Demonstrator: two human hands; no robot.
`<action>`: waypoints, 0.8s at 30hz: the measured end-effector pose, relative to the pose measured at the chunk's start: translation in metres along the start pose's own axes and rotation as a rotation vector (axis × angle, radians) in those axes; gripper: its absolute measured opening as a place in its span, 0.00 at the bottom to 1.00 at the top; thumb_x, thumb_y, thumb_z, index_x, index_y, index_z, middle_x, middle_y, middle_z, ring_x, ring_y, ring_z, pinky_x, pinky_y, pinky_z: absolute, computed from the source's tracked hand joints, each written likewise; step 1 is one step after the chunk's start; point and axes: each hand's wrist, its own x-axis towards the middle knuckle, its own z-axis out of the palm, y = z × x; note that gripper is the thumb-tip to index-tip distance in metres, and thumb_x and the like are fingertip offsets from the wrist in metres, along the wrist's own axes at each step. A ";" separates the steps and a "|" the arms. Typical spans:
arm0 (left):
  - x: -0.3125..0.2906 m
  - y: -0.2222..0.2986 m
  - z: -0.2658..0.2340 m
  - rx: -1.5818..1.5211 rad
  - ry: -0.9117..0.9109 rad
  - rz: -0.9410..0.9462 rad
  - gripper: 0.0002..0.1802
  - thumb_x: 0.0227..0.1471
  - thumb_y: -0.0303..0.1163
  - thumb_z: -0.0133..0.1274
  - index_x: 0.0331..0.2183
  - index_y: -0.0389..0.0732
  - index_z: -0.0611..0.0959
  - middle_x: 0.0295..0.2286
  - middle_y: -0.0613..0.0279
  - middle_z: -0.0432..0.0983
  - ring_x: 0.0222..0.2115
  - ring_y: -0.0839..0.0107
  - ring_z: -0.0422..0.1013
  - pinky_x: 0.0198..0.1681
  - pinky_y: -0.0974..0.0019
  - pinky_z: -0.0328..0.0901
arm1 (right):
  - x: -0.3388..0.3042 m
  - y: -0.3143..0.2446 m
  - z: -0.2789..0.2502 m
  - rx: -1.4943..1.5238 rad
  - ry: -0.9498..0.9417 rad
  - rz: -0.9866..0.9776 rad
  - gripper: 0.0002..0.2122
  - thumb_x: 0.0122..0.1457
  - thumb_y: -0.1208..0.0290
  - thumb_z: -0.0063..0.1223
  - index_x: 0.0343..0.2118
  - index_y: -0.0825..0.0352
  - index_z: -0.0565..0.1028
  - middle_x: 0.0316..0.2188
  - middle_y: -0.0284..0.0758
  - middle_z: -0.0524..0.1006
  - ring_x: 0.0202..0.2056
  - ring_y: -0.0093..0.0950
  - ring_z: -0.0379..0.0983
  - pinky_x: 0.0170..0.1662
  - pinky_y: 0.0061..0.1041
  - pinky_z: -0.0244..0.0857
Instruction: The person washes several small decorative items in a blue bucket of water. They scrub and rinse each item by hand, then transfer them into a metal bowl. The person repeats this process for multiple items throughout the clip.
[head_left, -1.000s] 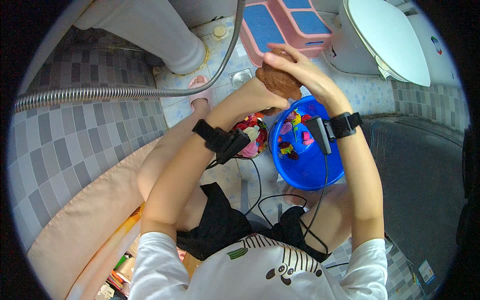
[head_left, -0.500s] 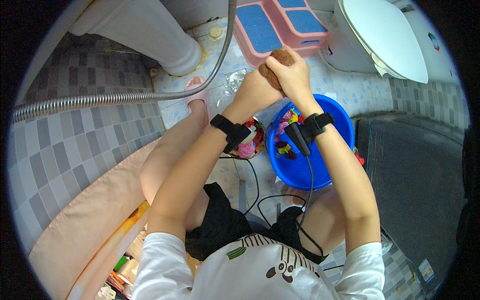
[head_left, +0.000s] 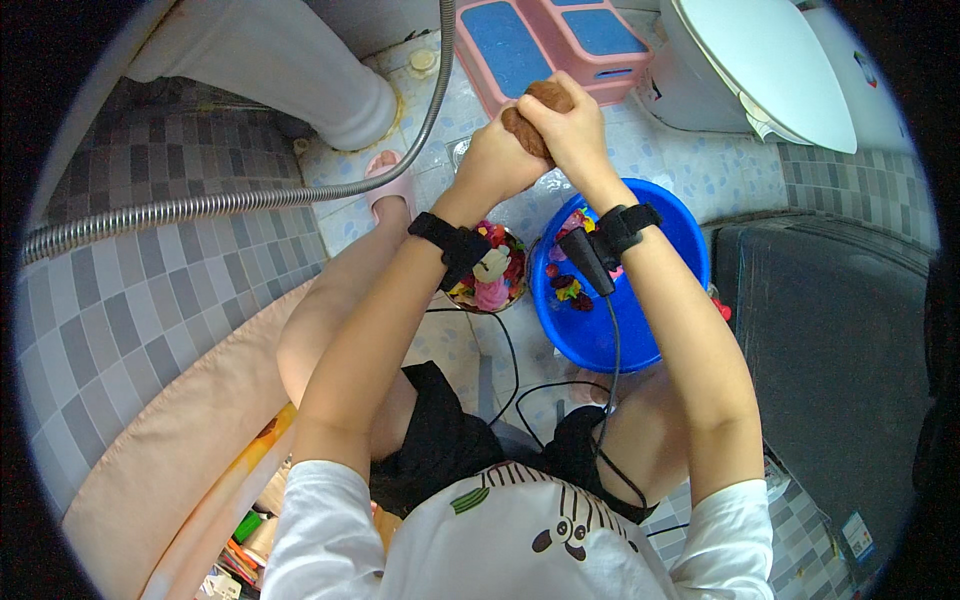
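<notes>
Both of my hands are held out together and squeeze a brown, soft-looking cloth bundle (head_left: 527, 134). My left hand (head_left: 498, 165) grips its lower left side. My right hand (head_left: 575, 132) wraps round it from the right, with brown cloth bulging out on both sides of the thumb. Below the right wrist stands a blue basin (head_left: 692, 240) holding colourful artificial flowers (head_left: 568, 290). Beside it, near my left wrist, a round metal-rimmed bowl is heaped with more artificial flowers (head_left: 492, 292) in pink, white, red and yellow.
A pink step stool (head_left: 497, 45) with blue treads lies beyond my hands. A metal shower hose (head_left: 250, 208) crosses the left side, near a white pedestal (head_left: 340, 90). At right are a white toilet-like bin (head_left: 770, 70) and a dark panel (head_left: 830, 370). A black cable (head_left: 612, 350) hangs from my right wrist.
My hands have shifted slightly left and toward the far side, still squeezing the brown cloth bundle. The whole view has moved a little; the basin and bowl stay in place.
</notes>
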 end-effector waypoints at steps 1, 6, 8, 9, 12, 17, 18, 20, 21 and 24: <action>0.001 -0.003 0.001 -0.048 0.010 -0.005 0.21 0.43 0.41 0.61 0.38 0.39 0.79 0.29 0.55 0.79 0.35 0.55 0.76 0.39 0.57 0.70 | 0.001 -0.001 -0.002 -0.001 -0.010 -0.029 0.15 0.47 0.61 0.63 0.30 0.68 0.76 0.27 0.40 0.79 0.31 0.30 0.77 0.37 0.29 0.69; 0.001 -0.001 -0.009 -0.207 -0.030 -0.080 0.22 0.39 0.37 0.65 0.38 0.39 0.80 0.28 0.58 0.80 0.33 0.62 0.77 0.38 0.60 0.71 | 0.004 -0.010 -0.011 -0.013 -0.013 -0.067 0.14 0.46 0.62 0.64 0.32 0.65 0.78 0.30 0.39 0.80 0.32 0.31 0.78 0.40 0.30 0.71; 0.001 0.002 -0.017 -0.149 -0.194 -0.103 0.22 0.39 0.36 0.65 0.38 0.38 0.80 0.28 0.58 0.80 0.32 0.64 0.77 0.37 0.62 0.71 | 0.000 -0.014 -0.013 -0.050 -0.020 -0.160 0.13 0.45 0.62 0.64 0.31 0.64 0.78 0.30 0.38 0.79 0.34 0.34 0.77 0.41 0.32 0.70; 0.002 0.004 -0.020 -0.119 -0.223 -0.085 0.21 0.39 0.36 0.65 0.38 0.38 0.80 0.28 0.58 0.80 0.31 0.65 0.77 0.36 0.63 0.71 | -0.001 -0.016 -0.014 -0.065 -0.026 -0.208 0.13 0.45 0.63 0.64 0.31 0.64 0.78 0.31 0.38 0.79 0.35 0.35 0.76 0.42 0.32 0.70; 0.006 0.004 -0.021 -0.144 -0.393 -0.251 0.26 0.36 0.39 0.65 0.40 0.41 0.80 0.34 0.52 0.80 0.37 0.58 0.77 0.41 0.61 0.71 | -0.004 -0.019 -0.013 -0.140 -0.002 -0.233 0.12 0.44 0.63 0.64 0.30 0.63 0.77 0.31 0.37 0.77 0.37 0.37 0.74 0.43 0.34 0.68; 0.005 -0.002 -0.004 -0.201 -0.140 -0.009 0.28 0.36 0.42 0.64 0.42 0.42 0.79 0.36 0.51 0.80 0.39 0.54 0.77 0.42 0.59 0.71 | -0.007 -0.019 -0.013 -0.181 0.050 -0.271 0.12 0.43 0.63 0.64 0.30 0.62 0.77 0.31 0.38 0.75 0.38 0.39 0.72 0.44 0.36 0.67; 0.003 -0.002 -0.001 -0.192 -0.117 -0.010 0.28 0.37 0.43 0.64 0.42 0.42 0.79 0.36 0.51 0.80 0.38 0.53 0.77 0.41 0.58 0.71 | -0.008 -0.019 -0.013 -0.198 0.054 -0.272 0.12 0.43 0.63 0.64 0.30 0.62 0.77 0.31 0.38 0.75 0.38 0.39 0.72 0.43 0.36 0.67; -0.003 -0.002 0.001 -0.138 -0.098 -0.021 0.27 0.39 0.45 0.63 0.41 0.42 0.79 0.36 0.51 0.80 0.38 0.52 0.77 0.40 0.57 0.72 | -0.010 -0.017 -0.012 -0.206 0.050 -0.272 0.12 0.43 0.63 0.64 0.30 0.62 0.77 0.31 0.38 0.75 0.39 0.40 0.71 0.43 0.36 0.67; -0.005 -0.001 0.001 -0.093 -0.101 -0.030 0.26 0.41 0.46 0.62 0.41 0.43 0.79 0.36 0.51 0.80 0.37 0.52 0.77 0.40 0.56 0.72 | -0.010 -0.017 -0.012 -0.202 0.047 -0.268 0.12 0.43 0.63 0.64 0.30 0.62 0.77 0.31 0.38 0.75 0.39 0.40 0.71 0.43 0.36 0.66; -0.006 0.001 -0.001 0.017 -0.094 0.016 0.23 0.45 0.46 0.58 0.41 0.44 0.80 0.34 0.51 0.81 0.35 0.51 0.77 0.37 0.54 0.72 | -0.011 -0.015 -0.010 -0.217 0.045 -0.256 0.12 0.43 0.63 0.64 0.30 0.62 0.77 0.31 0.38 0.75 0.38 0.40 0.71 0.43 0.37 0.66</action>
